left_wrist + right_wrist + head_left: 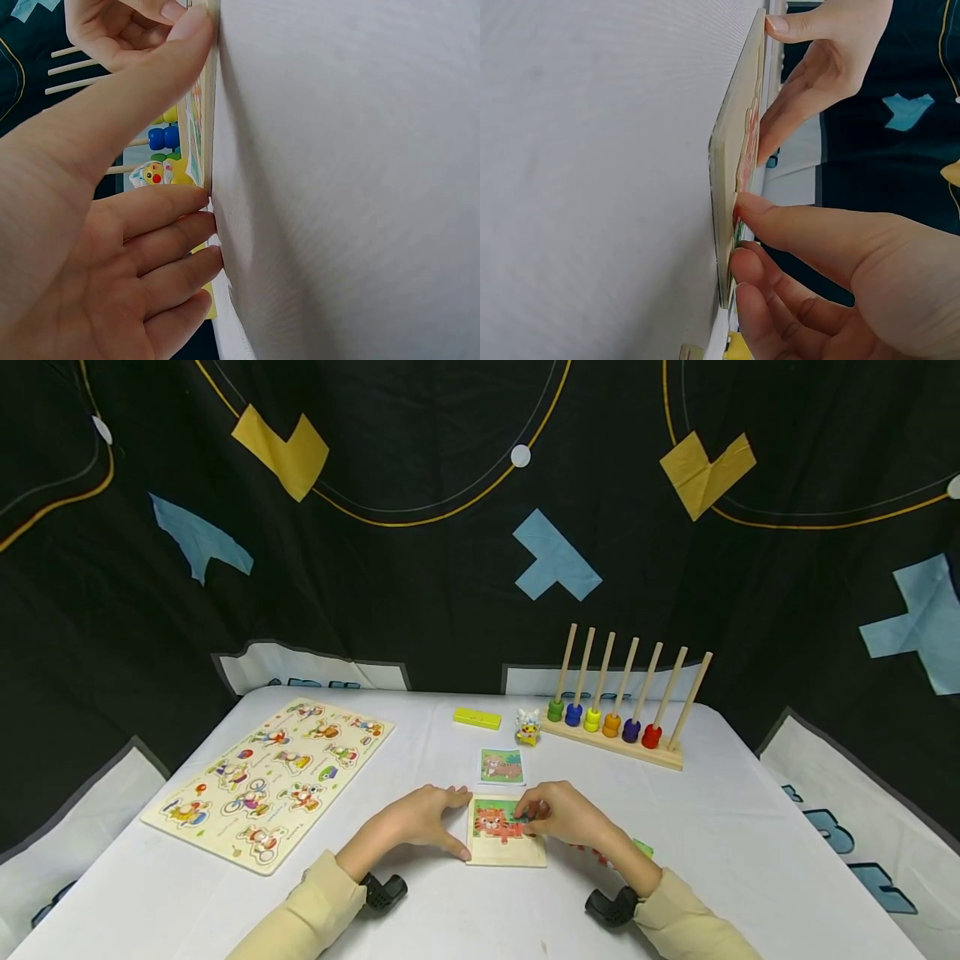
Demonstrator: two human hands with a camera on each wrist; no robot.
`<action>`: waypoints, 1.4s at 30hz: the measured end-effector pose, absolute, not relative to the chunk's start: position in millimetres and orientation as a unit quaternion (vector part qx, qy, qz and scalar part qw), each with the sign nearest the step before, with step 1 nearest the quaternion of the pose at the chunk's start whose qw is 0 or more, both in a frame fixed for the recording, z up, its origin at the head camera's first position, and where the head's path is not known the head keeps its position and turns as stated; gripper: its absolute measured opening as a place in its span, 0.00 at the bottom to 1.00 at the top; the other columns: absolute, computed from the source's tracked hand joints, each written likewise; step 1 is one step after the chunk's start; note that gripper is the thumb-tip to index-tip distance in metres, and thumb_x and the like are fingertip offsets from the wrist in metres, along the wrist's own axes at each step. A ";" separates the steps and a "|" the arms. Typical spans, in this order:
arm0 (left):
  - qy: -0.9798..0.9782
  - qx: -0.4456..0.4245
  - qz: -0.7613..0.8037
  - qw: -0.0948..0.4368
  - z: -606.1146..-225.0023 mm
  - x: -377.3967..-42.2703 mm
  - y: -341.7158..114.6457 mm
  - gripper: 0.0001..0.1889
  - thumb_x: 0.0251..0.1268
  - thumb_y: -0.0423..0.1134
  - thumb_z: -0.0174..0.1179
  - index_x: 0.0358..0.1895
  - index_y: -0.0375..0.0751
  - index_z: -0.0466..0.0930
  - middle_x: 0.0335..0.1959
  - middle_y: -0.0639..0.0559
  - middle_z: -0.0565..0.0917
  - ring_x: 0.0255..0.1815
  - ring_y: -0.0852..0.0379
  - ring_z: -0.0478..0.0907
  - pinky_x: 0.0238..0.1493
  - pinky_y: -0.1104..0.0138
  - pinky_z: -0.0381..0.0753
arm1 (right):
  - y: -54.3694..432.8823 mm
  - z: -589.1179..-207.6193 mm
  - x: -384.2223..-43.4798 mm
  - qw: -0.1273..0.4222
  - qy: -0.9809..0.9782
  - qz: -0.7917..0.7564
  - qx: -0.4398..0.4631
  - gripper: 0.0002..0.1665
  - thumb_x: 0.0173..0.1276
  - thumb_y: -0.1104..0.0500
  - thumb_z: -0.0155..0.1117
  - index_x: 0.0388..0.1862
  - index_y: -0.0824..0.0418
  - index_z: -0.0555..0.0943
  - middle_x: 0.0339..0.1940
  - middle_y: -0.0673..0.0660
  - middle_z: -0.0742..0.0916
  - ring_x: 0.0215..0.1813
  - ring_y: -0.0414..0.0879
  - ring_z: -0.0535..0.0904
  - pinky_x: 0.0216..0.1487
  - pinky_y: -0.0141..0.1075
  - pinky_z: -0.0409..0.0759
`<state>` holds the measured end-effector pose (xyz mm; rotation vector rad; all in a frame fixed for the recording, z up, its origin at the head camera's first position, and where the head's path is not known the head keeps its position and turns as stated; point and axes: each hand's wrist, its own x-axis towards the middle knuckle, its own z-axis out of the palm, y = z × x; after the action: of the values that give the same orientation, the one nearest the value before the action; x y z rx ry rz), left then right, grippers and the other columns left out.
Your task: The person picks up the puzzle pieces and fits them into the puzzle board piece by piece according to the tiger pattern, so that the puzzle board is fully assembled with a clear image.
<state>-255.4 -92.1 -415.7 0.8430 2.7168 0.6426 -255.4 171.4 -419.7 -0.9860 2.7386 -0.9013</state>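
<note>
A square wooden puzzle board (507,857) lies flat on the white table, with a partly filled picture of an orange tiger (495,823) on green. My left hand (423,817) is at its left side, fingers fairly straight, the thumb touching the near corner and a fingertip the far one. At the board's right side my right hand (558,812) pinches a small puzzle piece (739,225) between thumb and fingers, down against the board; the fingers hide much of it. Loose red puzzle pieces (600,857) lie partly hidden under the right forearm, beside a green one (642,847).
Behind the board lies a picture card (502,767). Farther back are a yellow box (477,718), a small figurine (528,727) and a pegged bead rack (611,747). A large wooden peg puzzle (273,777) covers the table's left. A black curtain (420,610) hangs behind.
</note>
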 end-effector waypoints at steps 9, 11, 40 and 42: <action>0.926 0.287 0.221 0.111 -415.7 -255.6 -92.6 0.50 0.38 0.59 0.76 0.66 0.36 0.71 0.69 0.41 0.68 0.71 0.41 0.62 0.70 0.48 0.59 | 171.9 -420.4 -254.4 0.044 0.898 -0.295 -0.323 0.05 0.58 0.65 0.72 0.33 0.57 0.86 0.28 0.45 0.83 0.29 0.37 0.73 0.29 0.30 0.75; 0.925 0.288 0.221 0.110 -416.0 -255.8 -92.4 0.50 0.37 0.59 0.76 0.66 0.36 0.71 0.69 0.41 0.68 0.70 0.41 0.62 0.70 0.49 0.60 | 172.8 -419.3 -254.0 0.049 0.897 -0.296 -0.323 0.05 0.58 0.66 0.72 0.33 0.58 0.86 0.29 0.46 0.83 0.30 0.37 0.74 0.30 0.30 0.76; 0.922 0.296 0.222 0.113 -416.9 -256.5 -91.2 0.50 0.38 0.58 0.76 0.66 0.34 0.70 0.69 0.40 0.68 0.70 0.41 0.63 0.70 0.51 0.61 | 224.1 -387.3 -250.5 0.099 0.890 -0.293 -0.335 0.14 0.64 0.64 0.67 0.49 0.62 0.83 0.44 0.56 0.86 0.43 0.46 0.80 0.40 0.33 0.81; 0.924 0.294 0.219 0.113 -416.3 -256.4 -91.8 0.50 0.38 0.59 0.76 0.66 0.34 0.70 0.69 0.40 0.68 0.70 0.41 0.62 0.70 0.50 0.61 | 231.0 -387.7 -247.6 0.094 0.892 -0.291 -0.333 0.14 0.65 0.63 0.67 0.49 0.62 0.83 0.44 0.56 0.87 0.44 0.46 0.80 0.39 0.33 0.81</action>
<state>-256.4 -91.8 -416.3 0.8625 2.7090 0.6415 -247.6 231.0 -387.7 -0.9866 2.6458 -0.8618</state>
